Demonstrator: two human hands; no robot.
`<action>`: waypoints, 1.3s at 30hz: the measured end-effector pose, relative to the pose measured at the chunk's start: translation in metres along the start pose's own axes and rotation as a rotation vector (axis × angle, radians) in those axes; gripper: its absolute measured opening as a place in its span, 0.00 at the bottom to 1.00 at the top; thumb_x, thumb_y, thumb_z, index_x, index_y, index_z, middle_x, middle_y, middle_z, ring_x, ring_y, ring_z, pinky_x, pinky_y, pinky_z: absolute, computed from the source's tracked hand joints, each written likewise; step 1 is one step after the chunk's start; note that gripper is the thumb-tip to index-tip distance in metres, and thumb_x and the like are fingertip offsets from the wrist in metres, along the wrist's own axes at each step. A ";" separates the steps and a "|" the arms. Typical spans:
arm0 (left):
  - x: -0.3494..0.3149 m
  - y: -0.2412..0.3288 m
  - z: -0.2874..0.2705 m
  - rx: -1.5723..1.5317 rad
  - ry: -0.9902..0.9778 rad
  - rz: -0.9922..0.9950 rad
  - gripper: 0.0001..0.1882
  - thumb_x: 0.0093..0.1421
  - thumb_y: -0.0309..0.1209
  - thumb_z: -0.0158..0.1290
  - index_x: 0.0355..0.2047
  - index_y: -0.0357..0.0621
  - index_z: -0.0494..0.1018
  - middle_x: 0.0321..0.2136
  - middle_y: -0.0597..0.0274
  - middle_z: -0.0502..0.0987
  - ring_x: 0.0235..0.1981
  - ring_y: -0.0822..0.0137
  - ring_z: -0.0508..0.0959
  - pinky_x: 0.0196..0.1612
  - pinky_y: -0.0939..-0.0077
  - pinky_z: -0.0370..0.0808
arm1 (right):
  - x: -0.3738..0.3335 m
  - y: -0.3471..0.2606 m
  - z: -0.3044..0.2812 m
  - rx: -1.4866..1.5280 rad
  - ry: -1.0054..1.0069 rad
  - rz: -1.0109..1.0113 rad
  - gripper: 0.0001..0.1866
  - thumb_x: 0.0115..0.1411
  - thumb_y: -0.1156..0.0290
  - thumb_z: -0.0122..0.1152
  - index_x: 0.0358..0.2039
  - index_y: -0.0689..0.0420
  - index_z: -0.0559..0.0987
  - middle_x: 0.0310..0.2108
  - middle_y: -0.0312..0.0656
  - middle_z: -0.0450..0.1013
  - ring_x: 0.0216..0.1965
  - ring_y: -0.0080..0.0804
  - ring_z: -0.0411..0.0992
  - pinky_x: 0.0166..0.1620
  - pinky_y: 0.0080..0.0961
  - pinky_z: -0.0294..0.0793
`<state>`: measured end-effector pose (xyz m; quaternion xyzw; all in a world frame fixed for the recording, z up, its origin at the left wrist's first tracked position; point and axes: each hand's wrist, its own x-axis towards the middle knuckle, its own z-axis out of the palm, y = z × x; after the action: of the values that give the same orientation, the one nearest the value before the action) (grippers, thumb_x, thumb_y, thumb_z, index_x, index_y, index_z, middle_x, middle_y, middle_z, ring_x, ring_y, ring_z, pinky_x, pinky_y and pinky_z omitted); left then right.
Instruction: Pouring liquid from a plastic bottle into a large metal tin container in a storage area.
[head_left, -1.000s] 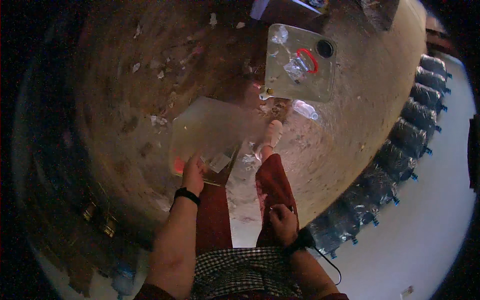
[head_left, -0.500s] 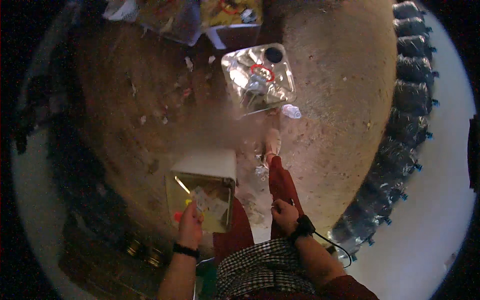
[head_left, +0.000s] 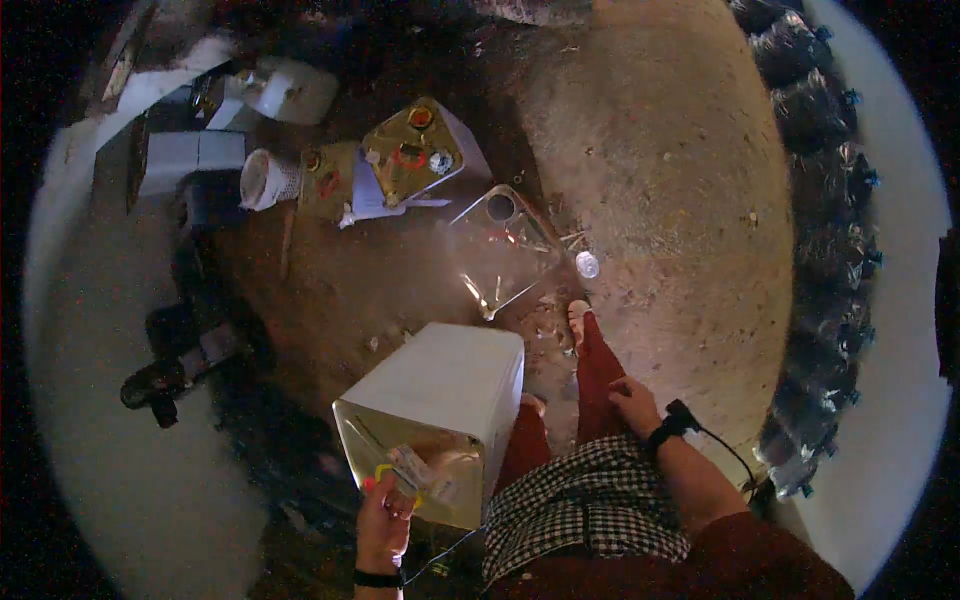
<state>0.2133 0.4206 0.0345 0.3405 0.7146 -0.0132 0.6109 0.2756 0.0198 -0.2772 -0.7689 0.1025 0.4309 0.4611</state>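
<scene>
A tall square tin [head_left: 435, 375] with white sides lies tilted in front of my legs, its gold-coloured end facing me. My left hand [head_left: 385, 520] is closed at that end, fingers curled round a yellow loop handle [head_left: 383, 470]. Something small and red [head_left: 368, 485] shows beside the fingers. Past the fingertips are pale printed labels [head_left: 412, 466]; I cannot tell whether they are loose or stuck on. My right hand [head_left: 634, 406] rests by my right thigh with its fingers curled in. Whatever may be inside those fingers is hidden.
A shiny tin [head_left: 505, 260] with a round dark opening stands ahead, a crumpled clear plastic piece [head_left: 587, 264] beside it. Farther left are gold-topped tins [head_left: 415, 150] and a white bucket [head_left: 268, 180]. Wrapped dark bundles [head_left: 825, 230] line the right wall. Litter dots the brown floor.
The view has shifted, bringing more of the left side into sight. The tin by my left hand now shows more of its white side. My right hand stays by the thigh.
</scene>
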 end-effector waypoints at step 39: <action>0.111 0.160 0.150 0.738 -0.412 0.604 0.10 0.65 0.36 0.55 0.44 0.47 0.73 0.37 0.67 0.74 0.38 0.68 0.75 0.43 0.69 0.75 | -0.026 -0.157 0.077 0.875 0.174 0.133 0.16 0.62 0.65 0.63 0.49 0.57 0.76 0.43 0.38 0.76 0.42 0.27 0.74 0.47 0.24 0.73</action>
<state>0.4215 0.5306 -0.0378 0.7147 0.3970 -0.1543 0.5548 0.3029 0.1620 -0.1754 -0.5267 0.3624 0.3094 0.7039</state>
